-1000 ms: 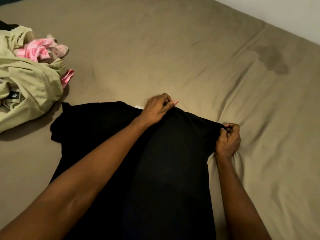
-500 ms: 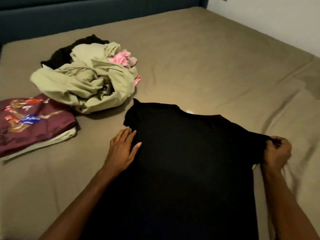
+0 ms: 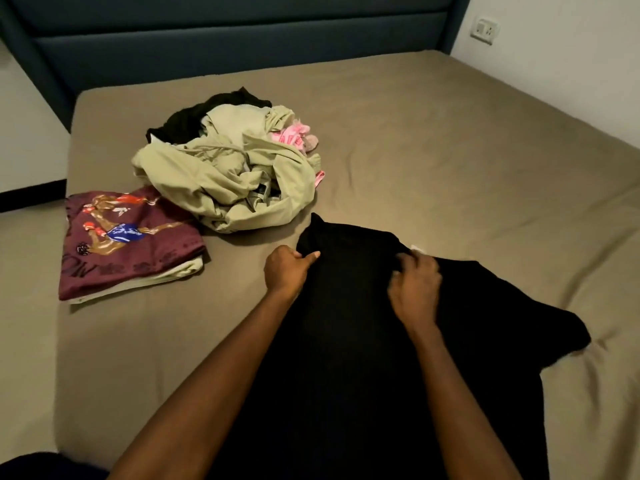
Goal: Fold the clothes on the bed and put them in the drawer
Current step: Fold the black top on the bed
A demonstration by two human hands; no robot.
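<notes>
A folded maroon printed shirt (image 3: 128, 242) lies at the left of the bed (image 3: 450, 140), beside a heap of unfolded clothes (image 3: 228, 174). The left hand (image 3: 285, 271) pinches the left shoulder of a black T-shirt (image 3: 363, 341) spread flat on the bed. The right hand (image 3: 415, 289), fingers curled, grips the fabric near its collar.

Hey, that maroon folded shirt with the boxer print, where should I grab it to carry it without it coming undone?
Judging by its pose, take the maroon folded shirt along its near folded edge, coming from the front with fingers slid under the whole stack. It lies flat on the bed as layers, with a pale layer showing beneath, so a grip on the top layer alone would likely open it.
</notes>
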